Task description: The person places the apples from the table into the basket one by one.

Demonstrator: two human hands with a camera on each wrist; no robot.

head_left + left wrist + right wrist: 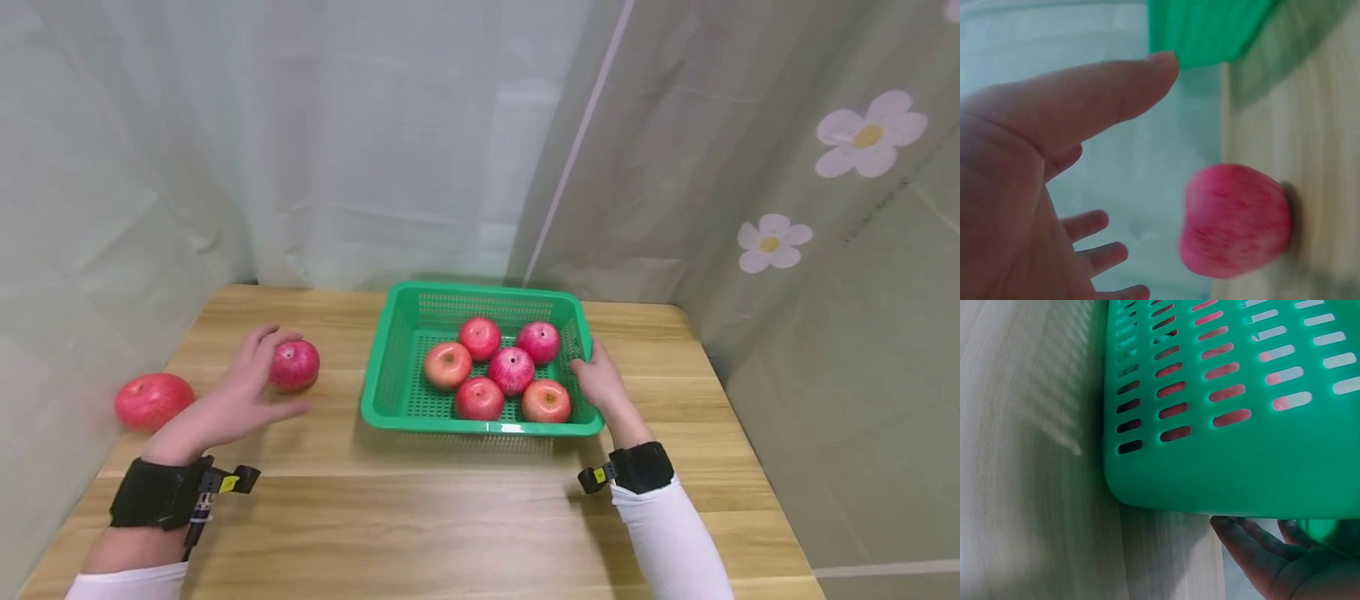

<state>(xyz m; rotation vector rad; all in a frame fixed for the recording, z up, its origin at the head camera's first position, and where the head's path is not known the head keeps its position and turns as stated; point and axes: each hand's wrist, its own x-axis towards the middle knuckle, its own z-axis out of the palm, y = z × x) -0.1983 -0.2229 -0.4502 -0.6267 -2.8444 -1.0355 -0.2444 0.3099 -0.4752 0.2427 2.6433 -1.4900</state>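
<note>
A green plastic basket (420, 423) with slotted sides stands on the wooden table, several red apples (480, 398) in it. My right hand (602, 385) grips its right rim, thumb over the inner side. In the right wrist view, the fingers (1254, 547) reach past the basket's wall (1222, 469). To the left of the basket, a single red apple (296, 367) rests on the table. My left hand (238, 398) is spread close over that apple, thumb apart from the other fingers. The left wrist view shows a gap between the palm and the apple (1235, 222).
Another red apple (153, 402) lies at the table's left edge, beside my left wrist. Pale curtains (405, 167) hang behind the table and along both sides, with white flowers (774, 243) printed on the right. The wooden tabletop (420, 533) extends in front of the basket.
</note>
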